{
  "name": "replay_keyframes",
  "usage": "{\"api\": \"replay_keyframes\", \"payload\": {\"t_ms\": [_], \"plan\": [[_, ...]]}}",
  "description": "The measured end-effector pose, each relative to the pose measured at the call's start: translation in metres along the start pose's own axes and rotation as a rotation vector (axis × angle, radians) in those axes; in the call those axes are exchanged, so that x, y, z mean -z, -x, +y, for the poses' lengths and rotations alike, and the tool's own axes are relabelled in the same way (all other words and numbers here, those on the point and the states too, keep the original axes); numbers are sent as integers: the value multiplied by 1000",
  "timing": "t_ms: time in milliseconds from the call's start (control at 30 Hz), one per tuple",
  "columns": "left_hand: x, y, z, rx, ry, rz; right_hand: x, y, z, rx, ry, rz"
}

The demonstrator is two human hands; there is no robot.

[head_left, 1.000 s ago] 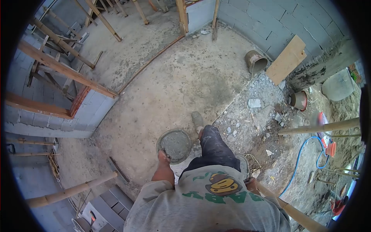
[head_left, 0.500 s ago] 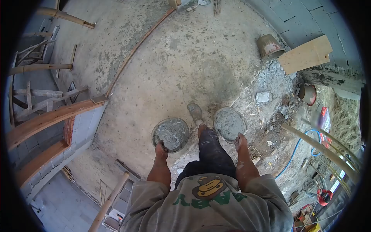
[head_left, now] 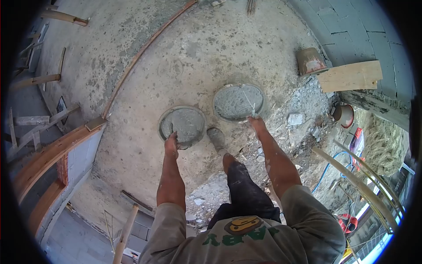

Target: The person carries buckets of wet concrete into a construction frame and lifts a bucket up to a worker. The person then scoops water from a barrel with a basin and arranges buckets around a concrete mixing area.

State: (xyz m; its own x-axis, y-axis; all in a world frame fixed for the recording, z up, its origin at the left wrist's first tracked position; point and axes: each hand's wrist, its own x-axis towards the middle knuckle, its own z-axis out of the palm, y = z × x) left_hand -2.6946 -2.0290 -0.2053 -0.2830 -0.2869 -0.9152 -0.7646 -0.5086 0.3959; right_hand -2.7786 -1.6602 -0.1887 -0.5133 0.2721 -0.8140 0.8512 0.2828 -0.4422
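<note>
Two round buckets filled with wet grey mortar hang in front of me, one at each hand. My left hand (head_left: 172, 143) is closed at the near edge of the left bucket (head_left: 193, 143), its fingers partly hidden. On the other side, my right hand (head_left: 256, 122) is closed at the near edge of the right bucket (head_left: 215, 108). A thin pale handle wire (head_left: 249, 97) runs over the mortar to that hand. The right bucket is farther forward and looks tilted. Between the two, my shoe (head_left: 216, 139) is on the concrete floor.
An upturned-looking bucket (head_left: 311, 61) and a wooden board (head_left: 351, 76) lie by the block wall (head_left: 351, 26) at right. Rubble (head_left: 303, 101) and a second bucket (head_left: 343, 115) are nearby. Curved timber (head_left: 57, 149) borders the left; poles (head_left: 351, 180) stand at lower right.
Both buckets have moved forward with my hands, the right one farther and tilting more. My arms are stretched out further, and the view has shifted over the floor.
</note>
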Motion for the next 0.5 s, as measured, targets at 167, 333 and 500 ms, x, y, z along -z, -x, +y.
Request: {"api": "replay_keyframes", "payload": {"t_ms": [167, 333, 500], "plan": [[-6, -10, 41, -63, -339, 18, -18, -38, -30, 51, 222, -3], [-7, 10, 42, -313, -852, 228, -6, 6, -63, 255, 560, 145], [2, 73, 56, -406, -669, 406, 4, 65, -59, 137, 551, 189]]}}
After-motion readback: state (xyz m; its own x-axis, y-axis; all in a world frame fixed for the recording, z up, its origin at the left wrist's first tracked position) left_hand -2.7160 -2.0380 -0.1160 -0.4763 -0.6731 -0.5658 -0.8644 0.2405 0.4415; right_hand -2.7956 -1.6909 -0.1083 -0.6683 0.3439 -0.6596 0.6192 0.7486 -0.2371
